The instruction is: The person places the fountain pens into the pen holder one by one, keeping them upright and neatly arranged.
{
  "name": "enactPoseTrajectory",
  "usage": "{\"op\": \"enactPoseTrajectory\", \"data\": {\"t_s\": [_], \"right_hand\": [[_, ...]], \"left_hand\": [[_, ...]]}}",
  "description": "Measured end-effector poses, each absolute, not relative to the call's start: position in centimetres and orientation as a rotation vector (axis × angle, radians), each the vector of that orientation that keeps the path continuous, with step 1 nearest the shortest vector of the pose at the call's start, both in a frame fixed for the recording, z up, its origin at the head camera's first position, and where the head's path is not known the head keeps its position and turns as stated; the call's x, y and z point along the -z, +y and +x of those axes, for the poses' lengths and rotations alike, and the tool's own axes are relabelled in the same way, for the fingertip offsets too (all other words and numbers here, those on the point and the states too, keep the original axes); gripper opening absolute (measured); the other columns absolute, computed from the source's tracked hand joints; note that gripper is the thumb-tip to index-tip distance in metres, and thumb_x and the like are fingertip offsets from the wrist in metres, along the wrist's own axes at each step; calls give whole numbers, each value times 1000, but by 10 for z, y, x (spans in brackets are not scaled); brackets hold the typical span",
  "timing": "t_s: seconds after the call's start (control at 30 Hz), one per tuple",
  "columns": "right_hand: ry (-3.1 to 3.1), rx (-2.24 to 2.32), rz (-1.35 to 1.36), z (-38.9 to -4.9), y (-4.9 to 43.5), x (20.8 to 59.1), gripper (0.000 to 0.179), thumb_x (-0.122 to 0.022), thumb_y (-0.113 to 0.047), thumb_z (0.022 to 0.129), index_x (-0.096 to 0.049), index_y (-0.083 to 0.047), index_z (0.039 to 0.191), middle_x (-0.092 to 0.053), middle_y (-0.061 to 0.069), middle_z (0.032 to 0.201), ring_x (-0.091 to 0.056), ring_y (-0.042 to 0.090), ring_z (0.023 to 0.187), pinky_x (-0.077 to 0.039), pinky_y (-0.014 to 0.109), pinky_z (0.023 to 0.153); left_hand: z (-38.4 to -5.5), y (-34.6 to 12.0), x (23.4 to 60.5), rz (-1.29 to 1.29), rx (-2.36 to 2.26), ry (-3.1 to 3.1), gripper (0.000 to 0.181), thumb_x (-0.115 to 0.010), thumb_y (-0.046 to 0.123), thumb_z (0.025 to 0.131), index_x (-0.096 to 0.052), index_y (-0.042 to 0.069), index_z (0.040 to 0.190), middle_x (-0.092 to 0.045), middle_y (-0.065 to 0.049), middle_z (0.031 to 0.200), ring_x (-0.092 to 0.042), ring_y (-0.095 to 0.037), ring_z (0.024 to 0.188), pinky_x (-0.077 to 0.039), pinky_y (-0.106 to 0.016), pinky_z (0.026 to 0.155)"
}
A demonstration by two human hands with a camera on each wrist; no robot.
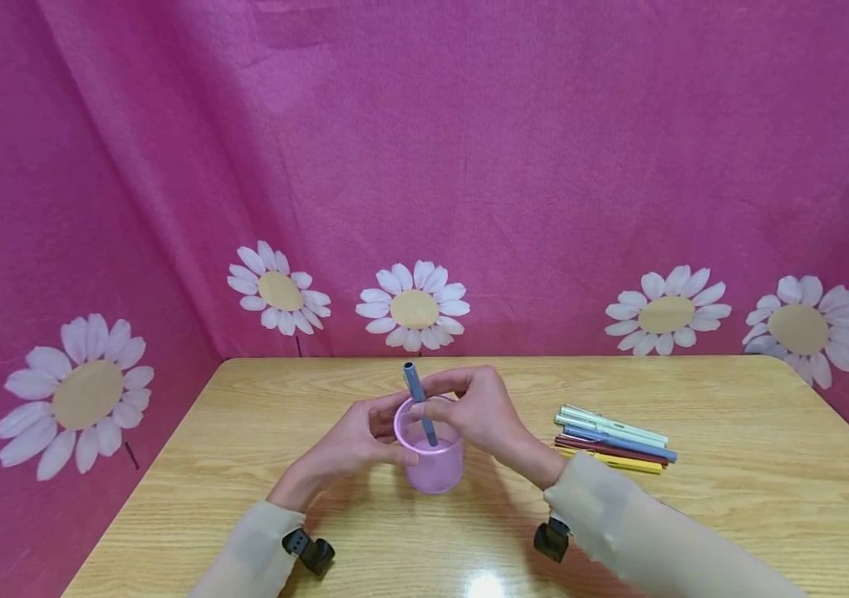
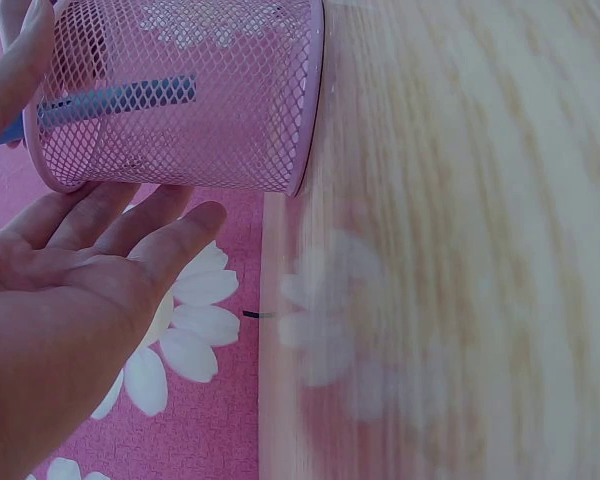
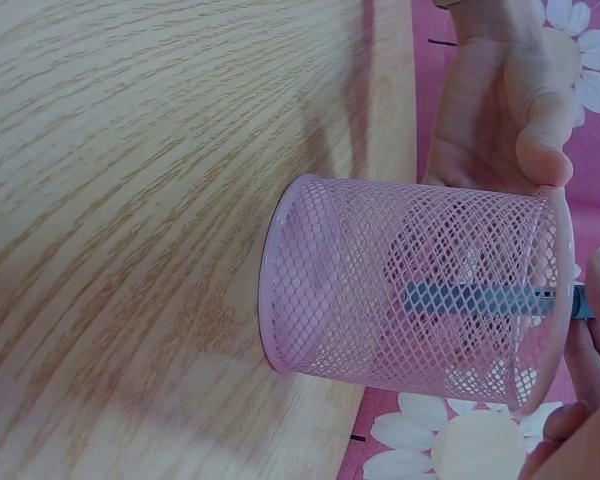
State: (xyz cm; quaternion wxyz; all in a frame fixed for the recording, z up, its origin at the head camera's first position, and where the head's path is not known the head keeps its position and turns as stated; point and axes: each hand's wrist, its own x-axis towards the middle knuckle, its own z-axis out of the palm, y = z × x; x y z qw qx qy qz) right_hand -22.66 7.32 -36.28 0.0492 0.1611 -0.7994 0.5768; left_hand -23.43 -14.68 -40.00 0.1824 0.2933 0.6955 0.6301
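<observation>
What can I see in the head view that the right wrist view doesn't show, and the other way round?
Only the head view shows the pile of pens. Only the right wrist view plainly shows the mesh weave of the pink cup and the gap between the bluish pen and the cup's base. Both show the table, the cup, the pen partly inside it, the left hand and the right hand.

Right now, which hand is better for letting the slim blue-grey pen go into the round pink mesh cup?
Probably the right hand: it pinches the slim blue-grey pen, whose lower end hangs inside the round pink mesh cup. The left hand holds the cup.
</observation>
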Motion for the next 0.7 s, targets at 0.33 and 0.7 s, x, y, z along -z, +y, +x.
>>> {"op": "enactPoseTrajectory", "data": {"t_s": [0.33, 0.7], "right_hand": [[-2516, -1648, 526, -226, 69, 365, 20, -94, -18, 79, -86, -16, 97, -79, -6, 91, -64, 14, 79, -49, 28, 60], [-2520, -1534, 633, -221, 95, 352, 17, -92, -15, 83, -85, -10, 97, -79, -6, 92, -65, 16, 90, -45, 26, 66]], "left_hand": [[-235, -148, 401, 798, -1732, 2007, 80, -84, 5, 90, -44, 7, 160, -63, -15, 144, -60, -35, 131, -49, -49, 110], [-234, -148, 399, 743, -1730, 2048, 85, -85, 7, 89, -41, 4, 161, -58, -15, 150, -64, -32, 126, -54, -41, 105]]}}
